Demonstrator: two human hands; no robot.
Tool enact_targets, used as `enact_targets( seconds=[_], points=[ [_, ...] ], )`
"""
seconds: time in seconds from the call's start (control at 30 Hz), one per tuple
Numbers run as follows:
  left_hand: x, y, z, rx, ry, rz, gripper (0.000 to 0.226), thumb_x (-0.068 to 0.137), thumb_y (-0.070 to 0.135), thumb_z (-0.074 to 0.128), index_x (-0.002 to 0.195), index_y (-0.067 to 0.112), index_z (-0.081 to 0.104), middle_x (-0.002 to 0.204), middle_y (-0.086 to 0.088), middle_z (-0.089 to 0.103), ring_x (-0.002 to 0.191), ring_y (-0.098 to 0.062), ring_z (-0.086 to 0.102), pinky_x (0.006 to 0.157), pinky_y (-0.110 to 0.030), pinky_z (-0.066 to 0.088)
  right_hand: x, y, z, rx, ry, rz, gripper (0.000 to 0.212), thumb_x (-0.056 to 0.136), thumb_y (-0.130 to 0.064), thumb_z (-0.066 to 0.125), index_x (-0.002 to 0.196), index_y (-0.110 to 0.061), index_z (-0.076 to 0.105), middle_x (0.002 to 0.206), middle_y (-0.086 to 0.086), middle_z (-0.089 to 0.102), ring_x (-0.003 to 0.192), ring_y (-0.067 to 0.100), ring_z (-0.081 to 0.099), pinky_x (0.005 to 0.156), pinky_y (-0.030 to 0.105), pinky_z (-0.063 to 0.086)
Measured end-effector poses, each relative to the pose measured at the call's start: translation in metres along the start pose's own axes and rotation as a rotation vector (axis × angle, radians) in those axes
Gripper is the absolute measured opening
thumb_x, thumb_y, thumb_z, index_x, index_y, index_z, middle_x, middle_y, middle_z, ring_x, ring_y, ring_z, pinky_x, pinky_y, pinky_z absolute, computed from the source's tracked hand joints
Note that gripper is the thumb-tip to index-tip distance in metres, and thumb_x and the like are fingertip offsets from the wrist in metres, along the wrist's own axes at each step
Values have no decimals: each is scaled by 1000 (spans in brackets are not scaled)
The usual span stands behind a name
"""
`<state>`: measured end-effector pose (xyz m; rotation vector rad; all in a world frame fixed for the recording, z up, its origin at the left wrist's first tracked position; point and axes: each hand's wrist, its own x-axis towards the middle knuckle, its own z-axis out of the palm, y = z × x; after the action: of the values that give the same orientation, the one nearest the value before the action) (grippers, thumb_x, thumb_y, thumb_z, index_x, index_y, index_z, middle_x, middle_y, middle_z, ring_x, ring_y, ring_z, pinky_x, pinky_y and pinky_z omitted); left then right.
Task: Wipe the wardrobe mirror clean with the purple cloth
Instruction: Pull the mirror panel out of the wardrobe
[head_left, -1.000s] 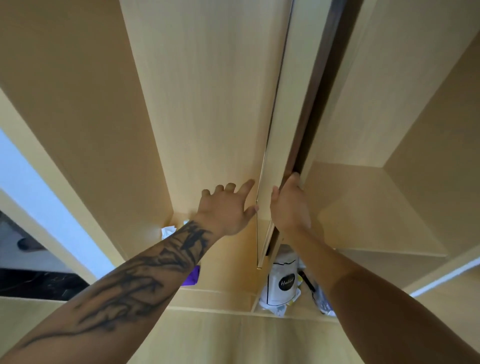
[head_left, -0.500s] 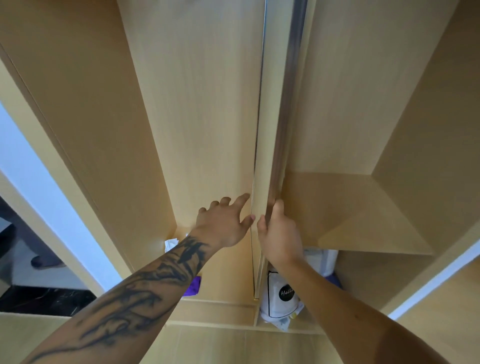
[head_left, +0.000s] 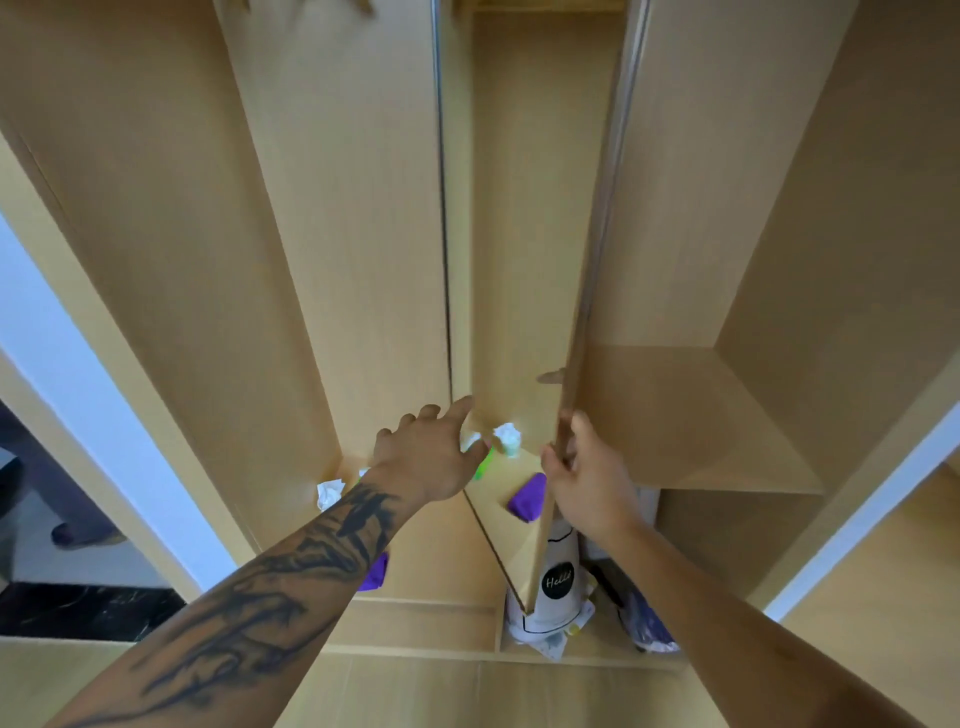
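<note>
The wardrobe door (head_left: 582, 291) is gripped at its edge by the right hand (head_left: 587, 480); some fingers are hidden behind the edge. The mirror (head_left: 519, 260) is seen on the door's inner side. The left hand (head_left: 431, 452) is held loose with fingers spread, grasping nothing. The purple cloth (head_left: 375, 574) lies low on the wardrobe floor, mostly hidden by the left arm. A second purple shape (head_left: 527, 499) in the mirror may be its reflection. A white bag (head_left: 558, 582) is partly covered by the door.

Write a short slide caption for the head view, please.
Right hand grips the mirror door edge; left hand reaches inside.
</note>
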<state>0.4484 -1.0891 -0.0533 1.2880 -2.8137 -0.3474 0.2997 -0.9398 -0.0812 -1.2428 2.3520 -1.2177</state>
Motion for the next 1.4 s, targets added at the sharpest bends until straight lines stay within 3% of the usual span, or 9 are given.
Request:
enact_targets(
  seconds=[0.2,0.43,0.67,0.77,0.87,1.0,1.1,1.23,1.4],
  points=[
    [5,10,-18,-53,54,-30,67,101,70,35,161,44,18,151,-3,47,136,-32,48,106,-49,38,16,24,-31,68,-83,27,11,106,-32,61,114,-33,53,109,-12,75,98,10,71,81,34,54],
    [27,11,-52,-103,216,-142,66,101,68,34,158,35,29,150,-9,50,135,-36,51,109,-51,40,32,35,-48,110,-124,34,14,107,-28,61,113,-37,53,99,-24,73,87,-14,67,66,6,44],
    [79,-22,-74,-399,343,-228,73,95,73,48,149,25,45,134,-8,66,129,-33,59,102,-42,48,48,47,-58,152,-111,72,29,104,-31,66,131,-28,57,110,-14,79,104,3,74,94,33,56],
    [104,-41,-80,-574,369,-246,90,84,83,52,151,23,43,133,-12,67,125,-36,61,98,-41,49,54,54,-61,131,-98,80,23,104,-29,66,124,-34,57,97,-22,79,92,-3,74,88,32,57],
    [118,-51,-83,-746,402,-207,99,85,76,66,161,24,31,155,-15,51,142,-32,50,112,-43,45,59,56,-63,119,-81,103,23,103,-30,67,120,-40,56,99,-18,80,94,0,75,92,39,60],
    [130,-67,-80,-845,438,-160,107,76,70,81,161,25,34,157,-7,50,145,-22,47,115,-44,45,61,56,-65,140,-69,115,22,104,-26,66,111,-44,56,97,-20,80,95,-3,73,85,23,57],
    [135,-76,-76,-890,420,-89,96,73,65,86,152,27,49,144,3,62,133,-17,56,110,-41,48,63,59,-66,160,-53,117,24,104,-25,67,119,-41,57,100,-17,80,99,1,75,94,33,57],
    [139,-72,-74,-936,390,-35,72,80,46,88,139,20,57,129,2,64,122,-18,60,96,-31,48,69,64,-64,138,-26,124,18,103,-24,68,118,-33,62,85,-17,79,83,1,74,93,42,57],
    [132,-70,-65,-960,413,-34,72,80,41,89,134,16,51,121,2,61,113,-17,60,80,-20,45,86,86,-60,197,22,144,16,93,-52,72,107,-46,65,102,-11,80,98,16,77,98,59,57]
  ],
)
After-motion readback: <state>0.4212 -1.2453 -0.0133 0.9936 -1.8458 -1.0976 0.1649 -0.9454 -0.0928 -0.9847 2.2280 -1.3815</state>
